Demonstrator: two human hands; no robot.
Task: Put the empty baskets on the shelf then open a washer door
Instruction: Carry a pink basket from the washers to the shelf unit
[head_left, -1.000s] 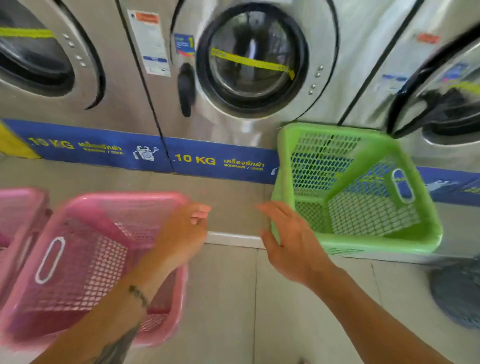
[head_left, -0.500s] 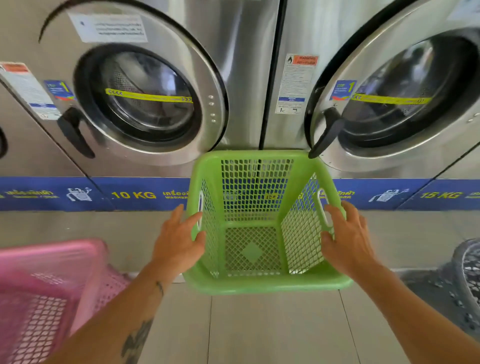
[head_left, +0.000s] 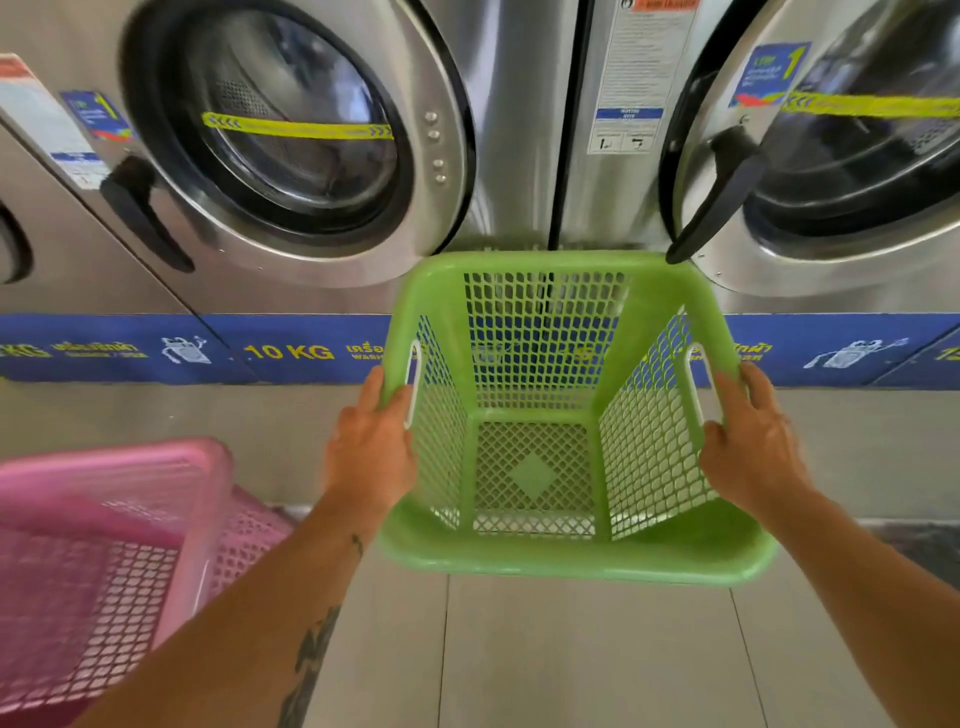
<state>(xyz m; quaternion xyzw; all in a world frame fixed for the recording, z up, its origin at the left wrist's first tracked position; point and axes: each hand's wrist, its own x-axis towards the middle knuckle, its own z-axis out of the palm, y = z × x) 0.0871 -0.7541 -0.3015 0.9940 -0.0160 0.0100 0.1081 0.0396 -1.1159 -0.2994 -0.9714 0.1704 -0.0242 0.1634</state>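
Note:
An empty green mesh basket (head_left: 566, 558) sits in the middle of the view, in front of two steel washers. My left hand (head_left: 371, 447) grips its left rim beside the handle slot. My right hand (head_left: 748, 441) grips the right rim at the other slot. A pink mesh basket (head_left: 104, 561) stands at the lower left, apart from both hands. The left washer door (head_left: 296, 140) is closed, with a black handle on its left side. The right washer door (head_left: 852, 150) also looks closed, with a black handle (head_left: 714, 202) just above the green basket's far corner.
A blue band (head_left: 291, 351) marked 10 KG runs along the base of the washers. Pale floor tiles (head_left: 571, 654) lie below the basket. A dark grey object (head_left: 930, 551) shows at the right edge. No shelf is in view.
The view swung right from the pink basket to the green one. Both hands moved from open beside the baskets onto the green basket's side rims and closed on them.

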